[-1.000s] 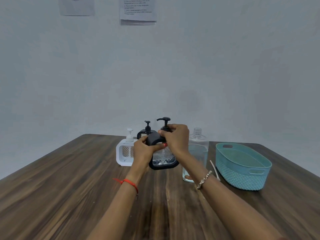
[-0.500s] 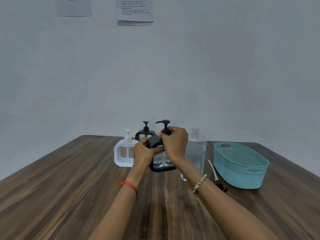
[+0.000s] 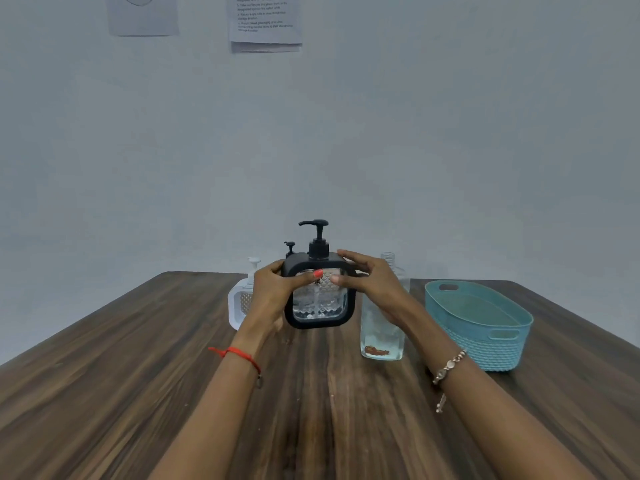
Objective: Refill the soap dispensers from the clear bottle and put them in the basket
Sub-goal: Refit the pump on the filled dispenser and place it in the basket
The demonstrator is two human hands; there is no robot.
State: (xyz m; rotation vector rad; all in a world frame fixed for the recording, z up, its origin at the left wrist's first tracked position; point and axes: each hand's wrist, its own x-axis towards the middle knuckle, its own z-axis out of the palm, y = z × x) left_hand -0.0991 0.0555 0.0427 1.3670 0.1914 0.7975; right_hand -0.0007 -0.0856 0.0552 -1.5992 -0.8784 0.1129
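Two hands hold one black-framed soap dispenser (image 3: 318, 296) between them, near the middle of the wooden surface (image 3: 104, 393). The left hand (image 3: 277, 292) is closed around the left side of the dispenser, with its thumb laid across the front of the clear body. The right hand (image 3: 374, 282) touches the right upper corner of the dispenser; its fingers are spread over the top edge and its thumb rests on the front. The dispenser stands upright, its black pump (image 3: 317, 237) is seated on top, and its lower part shows some clear liquid. I cannot tell if its base touches the surface or is just above it.

Behind and to the left of this dispenser, a white dispenser (image 3: 240, 303) stands on the surface, partly hidden by the left hand. Directly behind the held dispenser, only the small pump top of a second black dispenser (image 3: 289, 247) is visible. Just to the right of the held dispenser stands the clear bottle (image 3: 382, 327), upright and open at the neck, partly behind the right wrist. Further to the right of the held dispenser, well apart from it, is the light blue basket (image 3: 485, 337), with nothing visible inside.

The left wrist carries a red thread (image 3: 239, 355) and the right wrist a beaded bracelet (image 3: 448, 367). Two paper sheets (image 3: 265, 19) hang on the wall high above the dispenser.
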